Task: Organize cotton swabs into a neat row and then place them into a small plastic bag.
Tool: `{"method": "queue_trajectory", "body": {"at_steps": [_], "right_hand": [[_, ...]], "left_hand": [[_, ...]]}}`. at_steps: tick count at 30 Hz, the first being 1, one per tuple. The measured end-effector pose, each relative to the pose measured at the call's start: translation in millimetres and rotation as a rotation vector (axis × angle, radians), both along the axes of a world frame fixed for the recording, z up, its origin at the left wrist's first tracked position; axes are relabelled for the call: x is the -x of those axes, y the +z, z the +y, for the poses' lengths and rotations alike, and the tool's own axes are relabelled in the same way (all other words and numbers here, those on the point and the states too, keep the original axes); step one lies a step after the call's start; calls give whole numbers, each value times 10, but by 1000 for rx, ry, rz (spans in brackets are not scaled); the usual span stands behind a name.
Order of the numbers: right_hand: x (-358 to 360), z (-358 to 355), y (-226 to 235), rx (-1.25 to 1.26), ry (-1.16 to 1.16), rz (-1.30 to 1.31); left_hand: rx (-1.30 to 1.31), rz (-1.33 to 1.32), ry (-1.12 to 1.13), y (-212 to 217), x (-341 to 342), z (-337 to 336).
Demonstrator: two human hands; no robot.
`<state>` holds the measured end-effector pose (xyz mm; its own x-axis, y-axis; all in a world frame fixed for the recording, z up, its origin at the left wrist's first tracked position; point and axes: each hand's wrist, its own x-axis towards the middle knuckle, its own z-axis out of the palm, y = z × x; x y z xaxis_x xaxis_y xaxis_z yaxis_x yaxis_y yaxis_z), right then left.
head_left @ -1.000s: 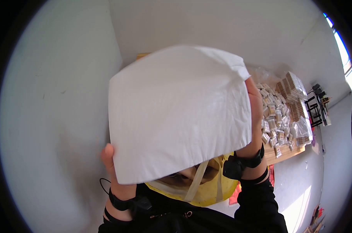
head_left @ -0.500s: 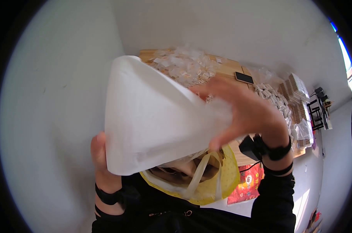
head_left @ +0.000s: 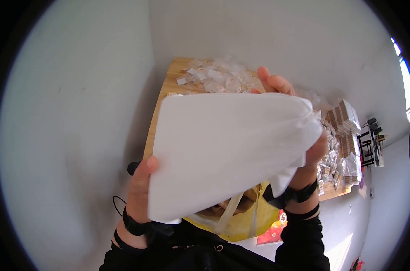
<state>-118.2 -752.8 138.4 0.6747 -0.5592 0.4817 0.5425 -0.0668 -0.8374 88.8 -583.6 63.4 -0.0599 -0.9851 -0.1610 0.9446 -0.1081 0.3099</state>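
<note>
A broad piece of white cloth [head_left: 227, 144] is stretched between my two hands in front of my chest. Its left side hangs flat, while the right end is bunched into folds. My left hand [head_left: 141, 189] grips the left edge, with the thumb on the near face and the other fingers hidden behind it. At the gathered end, my right hand [head_left: 317, 151] is closed around the cloth; some fingertips show above its top edge. Below the cloth, a yellow bag [head_left: 241, 228] with pale handles and brown items inside is partly covered.
Behind the cloth stands a wooden table [head_left: 162, 115] with a heap of small clear packets [head_left: 221, 74]. At its right are many small white pieces [head_left: 330, 156] and stacked boxes [head_left: 347, 115]. A red package [head_left: 273, 234] lies low at the right. Walls rise left and behind.
The white cloth has turned and swung right and lower, its right end now gathered. My right hand has closed on that end; my left hand has shifted right and slightly down.
</note>
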Motion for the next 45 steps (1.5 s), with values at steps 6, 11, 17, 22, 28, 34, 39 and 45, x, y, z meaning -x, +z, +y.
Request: {"method": "queue_trajectory", "body": {"at_steps": [6, 11, 17, 22, 28, 34, 39, 45], "right_hand": [[-253, 126, -119, -740, 527, -433], [-187, 26, -195, -931, 754, -365], [-29, 78, -4, -798, 508, -197], [512, -308, -29, -635, 330, -311], [831, -14, 192, -197, 368, -72], [671, 278, 33, 515, 479, 1048], [419, 498, -215, 743, 62, 1543], [421, 374, -516, 976, -239, 1347]], "left_hand": [[268, -111, -53, -124, 41, -123], [146, -381, 93, 126, 107, -85], [78, -515, 187, 69, -99, -2], [162, -279, 227, 166, -294, 79], [19, -571, 434, 416, -212, 44], [390, -234, 213, 235, -201, -51], [401, -767, 506, 270, 151, -197], [535, -2004, 152, -18, 420, -446]]}}
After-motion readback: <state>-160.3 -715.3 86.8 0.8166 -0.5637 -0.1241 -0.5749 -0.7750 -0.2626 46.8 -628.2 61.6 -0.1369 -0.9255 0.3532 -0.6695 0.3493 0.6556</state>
